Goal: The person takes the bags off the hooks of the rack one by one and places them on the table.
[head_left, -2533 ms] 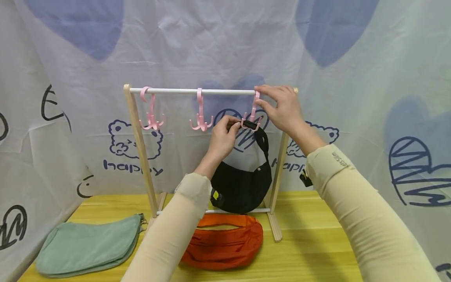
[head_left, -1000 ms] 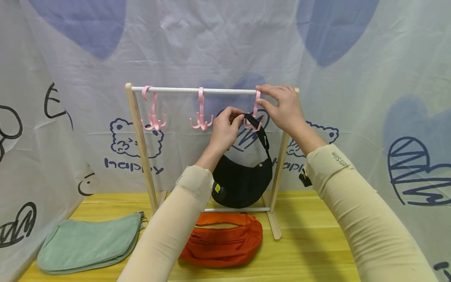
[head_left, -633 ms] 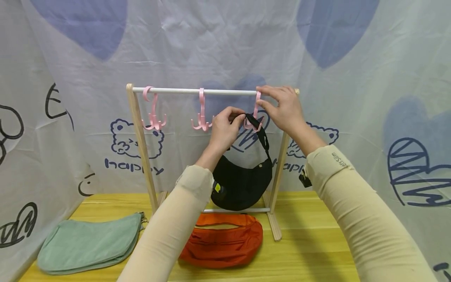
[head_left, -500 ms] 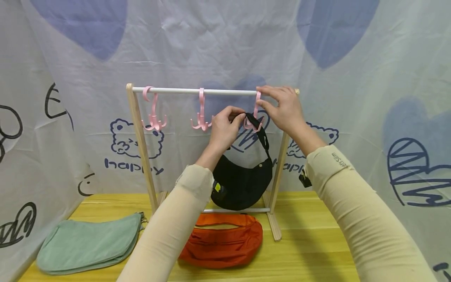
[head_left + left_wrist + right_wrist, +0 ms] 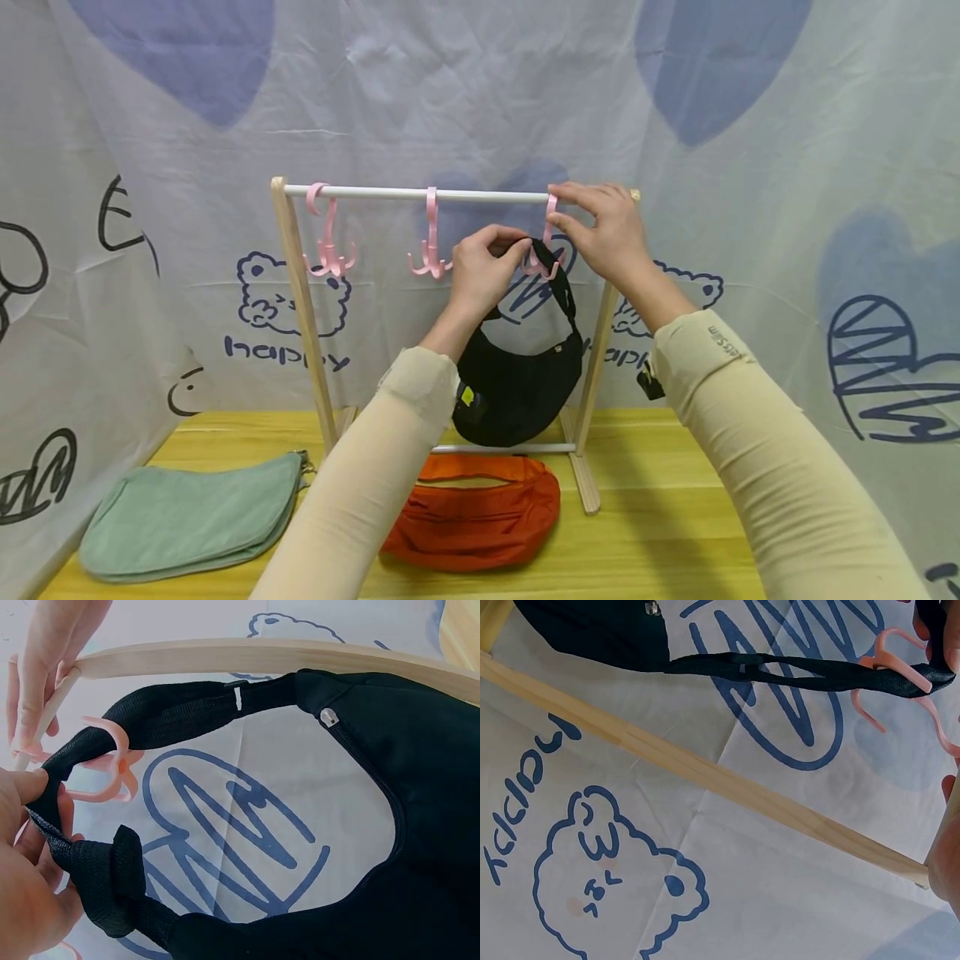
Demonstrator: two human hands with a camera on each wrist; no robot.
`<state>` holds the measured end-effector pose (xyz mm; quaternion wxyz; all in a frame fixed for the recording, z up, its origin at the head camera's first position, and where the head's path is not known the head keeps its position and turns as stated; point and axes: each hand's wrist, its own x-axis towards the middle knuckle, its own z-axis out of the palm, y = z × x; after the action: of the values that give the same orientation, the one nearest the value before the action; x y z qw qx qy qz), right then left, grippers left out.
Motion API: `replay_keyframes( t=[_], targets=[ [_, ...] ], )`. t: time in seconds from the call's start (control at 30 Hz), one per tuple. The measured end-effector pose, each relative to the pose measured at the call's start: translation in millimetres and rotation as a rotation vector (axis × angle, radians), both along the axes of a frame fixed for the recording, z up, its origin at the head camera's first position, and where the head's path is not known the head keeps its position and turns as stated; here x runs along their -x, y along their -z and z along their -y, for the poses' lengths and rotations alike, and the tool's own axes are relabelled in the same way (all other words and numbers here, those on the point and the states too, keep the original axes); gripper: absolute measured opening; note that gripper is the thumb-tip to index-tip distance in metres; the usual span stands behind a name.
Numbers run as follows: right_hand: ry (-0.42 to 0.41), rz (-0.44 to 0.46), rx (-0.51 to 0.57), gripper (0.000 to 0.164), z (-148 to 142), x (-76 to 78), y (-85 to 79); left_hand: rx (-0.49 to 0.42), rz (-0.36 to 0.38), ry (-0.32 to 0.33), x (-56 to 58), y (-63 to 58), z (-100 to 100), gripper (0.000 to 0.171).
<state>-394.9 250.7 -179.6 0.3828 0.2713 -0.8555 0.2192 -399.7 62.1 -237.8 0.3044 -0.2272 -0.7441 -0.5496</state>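
My left hand (image 5: 483,267) pinches the raised strap (image 5: 176,712) of a black crescent-shaped shoulder bag (image 5: 517,396). The bag hangs below, in front of the rack. Right beside the pinch is a pink multi-prong hook (image 5: 120,761); one prong crosses in front of the strap in both wrist views. Up at the rod, my right hand (image 5: 603,229) holds the top of this same hook between thumb and fingers. In the right wrist view only parts of the fingers (image 5: 943,889) show, at the right edge. The bag's left strap end is partly hidden by my left hand.
Two more pink hooks, one at the left (image 5: 328,250) and one in the middle (image 5: 431,250), hang from the white rod (image 5: 375,192) of the wooden rack (image 5: 302,308). An orange bag (image 5: 480,529) and a mint-green pouch (image 5: 195,521) lie on the yellow wood-grain table (image 5: 660,500).
My left hand has risen and shifted slightly right, lifting the strap from low across the right hook's prongs to higher beside its stem. The right hand has stayed at the hook's top.
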Motion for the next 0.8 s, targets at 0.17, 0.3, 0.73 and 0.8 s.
replay_keyframes(
  t=[0.17,0.3,0.73,0.8],
  targets=[
    [0.001,0.006,0.007,0.043,0.4,-1.0,-0.9,-0.042,0.015,-0.004,-0.6,-1.8,-1.6,0.018],
    [0.005,0.017,0.019,0.043,0.6,-1.0,-0.9,-0.084,0.036,-0.005,-1.5,-3.8,-3.1,0.018],
    [0.007,0.008,0.037,0.042,1.2,-1.2,-0.5,-0.103,0.045,-0.002,-2.2,-5.0,-8.0,0.019],
    [0.008,0.006,0.042,0.042,1.4,-1.0,-0.4,-0.107,0.048,0.002,-2.4,-5.1,-8.7,0.019]
  ],
)
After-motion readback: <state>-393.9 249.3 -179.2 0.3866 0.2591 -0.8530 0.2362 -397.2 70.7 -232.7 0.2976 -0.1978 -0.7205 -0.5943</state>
